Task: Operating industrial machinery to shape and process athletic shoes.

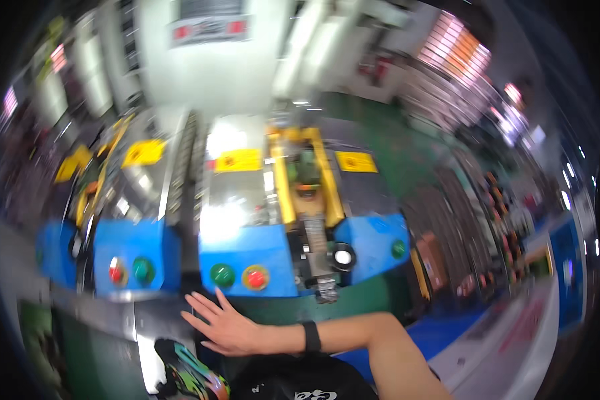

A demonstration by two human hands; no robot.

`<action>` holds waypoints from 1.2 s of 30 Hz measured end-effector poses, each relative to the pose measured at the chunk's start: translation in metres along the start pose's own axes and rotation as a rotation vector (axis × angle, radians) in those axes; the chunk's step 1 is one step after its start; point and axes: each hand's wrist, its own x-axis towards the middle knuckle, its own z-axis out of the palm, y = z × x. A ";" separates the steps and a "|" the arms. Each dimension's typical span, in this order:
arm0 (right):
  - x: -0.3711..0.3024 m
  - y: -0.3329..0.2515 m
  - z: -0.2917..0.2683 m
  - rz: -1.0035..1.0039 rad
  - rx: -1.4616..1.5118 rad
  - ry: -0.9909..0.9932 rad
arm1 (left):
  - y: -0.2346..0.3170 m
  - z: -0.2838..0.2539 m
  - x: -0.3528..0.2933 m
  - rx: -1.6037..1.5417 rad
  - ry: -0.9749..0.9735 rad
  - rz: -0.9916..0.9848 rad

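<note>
My right hand (228,328) reaches leftwards from the lower right with a black band (311,336) on its wrist. Its fingers are spread and it holds nothing. It hovers just below a blue control panel (273,250) on a press machine, closest to the panel's green button (222,275) and red button (255,277). Whether it touches the machine's green front below the panel is unclear because of the blur. My left hand is out of the picture.
A second blue panel (130,257) with a red and a green button sits to the left. A yellow guard frame (285,187) runs over the machine bed. A colourful shoe (192,375) is at the lower edge. Racks (473,220) line the right side.
</note>
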 end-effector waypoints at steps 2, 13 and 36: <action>-0.022 -0.017 0.042 0.018 0.284 -0.113 | -0.011 -0.012 -0.021 0.074 0.054 -0.032; -0.034 -0.053 0.095 0.300 0.893 -0.575 | -0.089 -0.114 -0.020 0.693 0.838 0.545; 0.024 -0.269 0.220 0.637 1.111 -0.477 | -0.010 -0.328 -0.127 -0.170 0.516 0.112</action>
